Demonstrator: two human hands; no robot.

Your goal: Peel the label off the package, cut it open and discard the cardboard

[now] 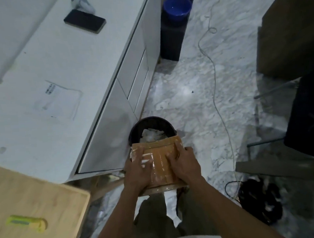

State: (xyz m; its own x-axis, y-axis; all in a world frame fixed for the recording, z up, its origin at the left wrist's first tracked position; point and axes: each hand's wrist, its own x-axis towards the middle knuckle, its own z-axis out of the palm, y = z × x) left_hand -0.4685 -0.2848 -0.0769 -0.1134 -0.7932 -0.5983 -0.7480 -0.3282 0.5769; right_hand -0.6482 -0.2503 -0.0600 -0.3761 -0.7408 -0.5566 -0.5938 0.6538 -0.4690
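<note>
At the far left a yellow-green cutter (26,223) lies on a wooden board (47,195), and above it a white counter (38,61) carries a peeled label (59,99) lying flat and a dark phone (84,21). Further right, both hands hold the cardboard package (159,163) in the air, its far edge hanging over the near rim of a dark bin (133,133) that stands on the marble floor against the counter's drawers. The left hand (137,168) lies on the package's left side with fingers (142,152) spread flat over its taped face; the right hand (183,165) grips the right side, fingers curled over the top right corner. White scraps already fill much of the bin, and the cardboard looks wider than the free opening, so it may jam on the rim or slide off onto the floor if let go flat; folding or tilting it first looks safer. To the right a thin cable (214,78) trails across the floor, a trip risk when stepping back.
</note>
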